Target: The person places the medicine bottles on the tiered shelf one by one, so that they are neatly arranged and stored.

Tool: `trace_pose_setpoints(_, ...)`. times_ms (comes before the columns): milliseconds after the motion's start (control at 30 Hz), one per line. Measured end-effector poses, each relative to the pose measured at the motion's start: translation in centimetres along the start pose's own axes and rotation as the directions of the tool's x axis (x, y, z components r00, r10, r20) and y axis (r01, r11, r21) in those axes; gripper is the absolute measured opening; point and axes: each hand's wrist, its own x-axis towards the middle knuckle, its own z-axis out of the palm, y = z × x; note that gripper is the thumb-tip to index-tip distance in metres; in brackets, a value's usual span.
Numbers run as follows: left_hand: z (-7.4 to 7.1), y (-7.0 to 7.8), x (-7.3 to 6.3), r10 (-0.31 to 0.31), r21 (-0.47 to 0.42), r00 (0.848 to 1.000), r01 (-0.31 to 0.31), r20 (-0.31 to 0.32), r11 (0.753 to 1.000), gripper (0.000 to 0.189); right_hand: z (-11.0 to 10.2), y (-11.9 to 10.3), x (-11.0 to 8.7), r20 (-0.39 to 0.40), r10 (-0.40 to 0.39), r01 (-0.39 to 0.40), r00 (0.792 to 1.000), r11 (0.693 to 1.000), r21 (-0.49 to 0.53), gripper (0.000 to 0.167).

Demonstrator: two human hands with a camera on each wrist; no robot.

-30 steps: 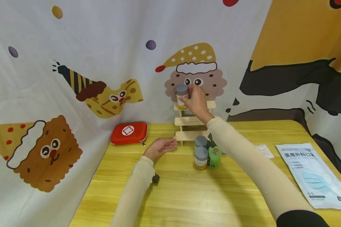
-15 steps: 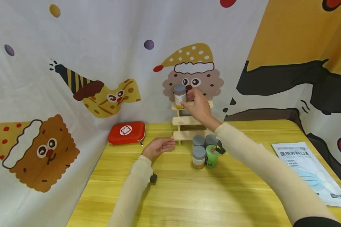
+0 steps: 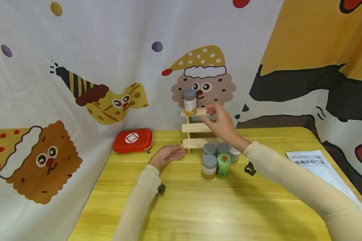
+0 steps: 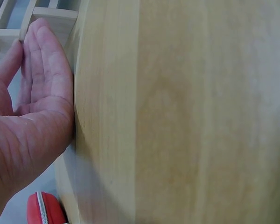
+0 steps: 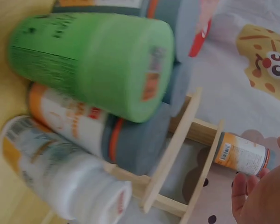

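On the left end of the top step of a small wooden step rack point(image 3: 196, 143) stands a grey-capped supplement bottle point(image 3: 190, 102). My right hand point(image 3: 221, 122) is just right of it, apart from it, fingers loosely bent and holding nothing. My left hand point(image 3: 168, 156) pinches the left end of the rack's bottom step between thumb and fingertips; the left wrist view shows the fingers point(image 4: 46, 65) nearly straight there. In front of the rack stand several more bottles: grey-capped ones point(image 3: 209, 166), a green tub point(image 3: 223, 165) and a white bottle point(image 3: 234, 156), partly hidden.
A red first-aid case point(image 3: 132, 141) lies left of the rack on the wooden table point(image 3: 187, 207). At the right is a mask packet point(image 3: 316, 167), partly covered by the right sleeve. A printed cloth point(image 3: 123, 50) hangs close behind the rack.
My right hand has let go of the bottle on the top step and drawn back to the right. The left hand has stayed at the rack. The head view has shifted slightly.
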Motion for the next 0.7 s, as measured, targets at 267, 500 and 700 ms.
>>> trace_pose_setpoints(267,0.3,0.2,-0.4,0.005,-0.001,1.000,-0.005,-0.003,1.000,0.027,-1.1,0.8,-3.0,0.014,-0.013,0.013,1.000,1.000,-0.017,0.039)
trace_pose_setpoints(500,0.3,0.3,-0.4,0.009,-0.029,1.000,-0.009,0.002,1.000,0.021,-2.0,1.0,-5.8,0.114,0.028,-0.028,0.993,1.000,-0.005,0.042)
trace_pose_setpoints(700,0.1,0.1,-0.5,0.018,-0.015,1.000,-0.018,0.007,1.000,0.018,-2.5,0.7,-8.3,0.248,0.041,-0.034,0.968,0.999,-0.030,0.042)
